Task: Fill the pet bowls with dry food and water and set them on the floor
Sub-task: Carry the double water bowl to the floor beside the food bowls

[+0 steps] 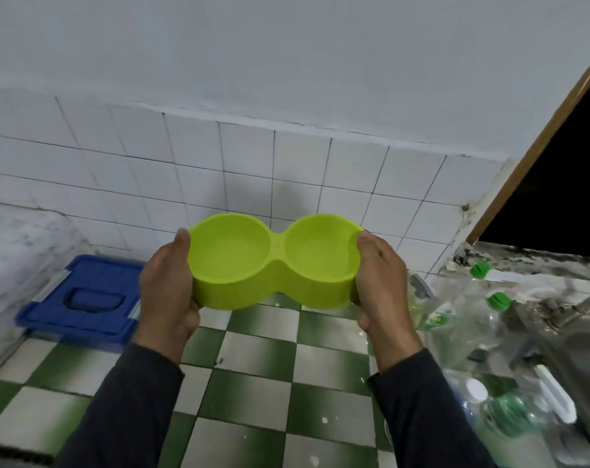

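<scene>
Two joined wells make up the lime-green pet bowl (pixel 273 263), and both look dry and unfilled. It is held up in the air, above the green-and-white checked floor (pixel 253 383) and in front of the white tiled wall (pixel 219 170), nowhere near set down. Its long axis runs side to side across the person's body, roughly level and tipped slightly toward the viewer so the insides show. The left hand (pixel 167 285) grasps the left end, thumb over the rim and fingers curled beneath; the right hand (pixel 379 285) clasps the right end the same way. Each hand is equally near, one per end.

Off to the right, clear plastic bottles with green caps (pixel 462 319) crowd against a steel sink (pixel 574 349); I would judge water to come from that side, so the bowl must travel rightward, lengthwise. Down to the left a blue lidded box (pixel 84 298) sits on the floor beside a pale marbled block (pixel 20 251). What it contains cannot be told.
</scene>
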{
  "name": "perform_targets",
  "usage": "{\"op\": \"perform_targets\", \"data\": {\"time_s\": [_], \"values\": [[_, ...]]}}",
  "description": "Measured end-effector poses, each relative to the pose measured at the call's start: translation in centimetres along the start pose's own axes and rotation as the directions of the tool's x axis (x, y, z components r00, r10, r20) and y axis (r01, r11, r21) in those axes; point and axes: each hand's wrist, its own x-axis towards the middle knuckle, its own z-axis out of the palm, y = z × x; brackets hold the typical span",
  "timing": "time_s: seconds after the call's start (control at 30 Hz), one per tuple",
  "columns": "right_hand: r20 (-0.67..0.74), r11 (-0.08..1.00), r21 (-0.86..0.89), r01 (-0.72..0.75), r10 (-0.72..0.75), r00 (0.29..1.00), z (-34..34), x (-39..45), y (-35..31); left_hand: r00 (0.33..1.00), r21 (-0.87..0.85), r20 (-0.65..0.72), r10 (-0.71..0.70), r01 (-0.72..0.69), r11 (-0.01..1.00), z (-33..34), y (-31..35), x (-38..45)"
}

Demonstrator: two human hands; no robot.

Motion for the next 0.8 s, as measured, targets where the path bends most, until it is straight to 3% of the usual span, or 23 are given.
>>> {"op": "perform_targets", "data": {"time_s": [0.33, 0.8], "values": [[0.211, 1.000, 0.029, 0.003, -0.009, 0.977, 9.8, -4.3, -1.7, 0.979, -0.012, -0.182, 0.093, -0.096, 0.995, -8.9, 5.9, 1.1], [0.507, 0.999, 0.020, -0.029, 0.014, 0.862, 28.6, -19.2, -1.0, 0.861, -0.008, -0.474, 0.186, -0.216, 0.976, -29.9, 16.6, 1.2]]}}
